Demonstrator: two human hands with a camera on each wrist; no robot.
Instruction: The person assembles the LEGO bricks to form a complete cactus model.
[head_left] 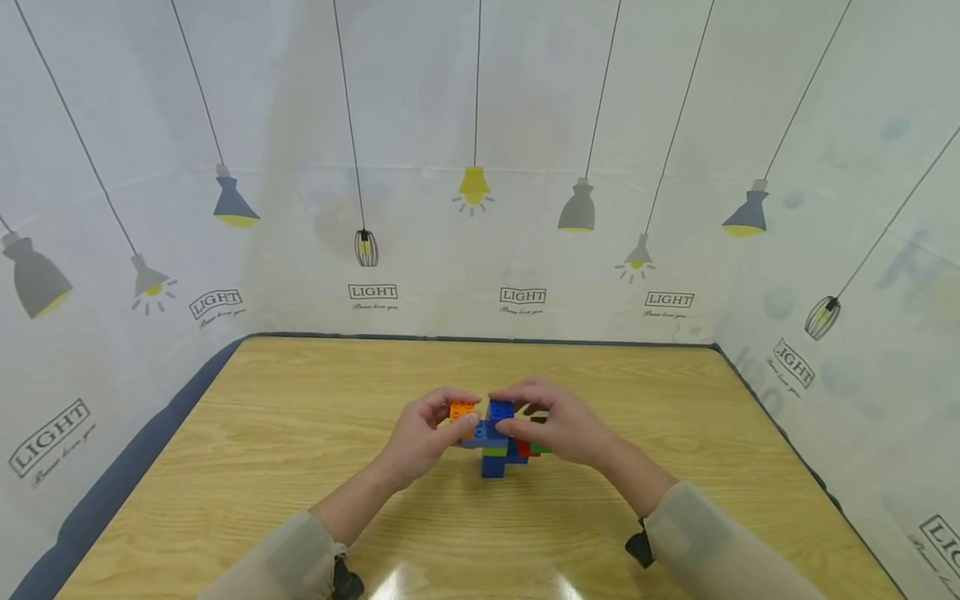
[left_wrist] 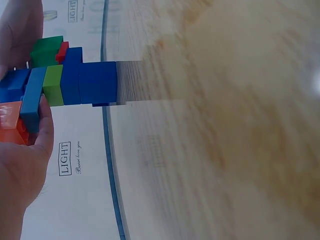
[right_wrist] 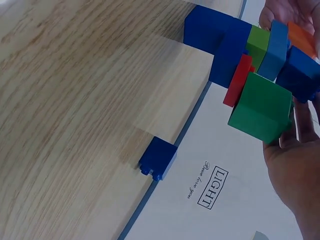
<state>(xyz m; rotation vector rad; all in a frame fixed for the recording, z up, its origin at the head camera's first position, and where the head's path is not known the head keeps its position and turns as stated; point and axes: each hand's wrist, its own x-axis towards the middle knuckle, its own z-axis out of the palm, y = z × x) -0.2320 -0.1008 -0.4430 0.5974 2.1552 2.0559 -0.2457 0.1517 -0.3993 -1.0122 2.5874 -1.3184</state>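
**Both hands bracing the block stack**

You are pinching the small orange plastic brick (head_left: pixel 462 411) at the top of the multicoloured block stack (head_left: pixel 498 442) with your left hand (head_left: pixel 420 437), while your right hand (head_left: pixel 558 425) is gripping the opposite side, steadying the stack (its blue base is resting mid-way on the wooden table (head_left: pixel 300 467)).
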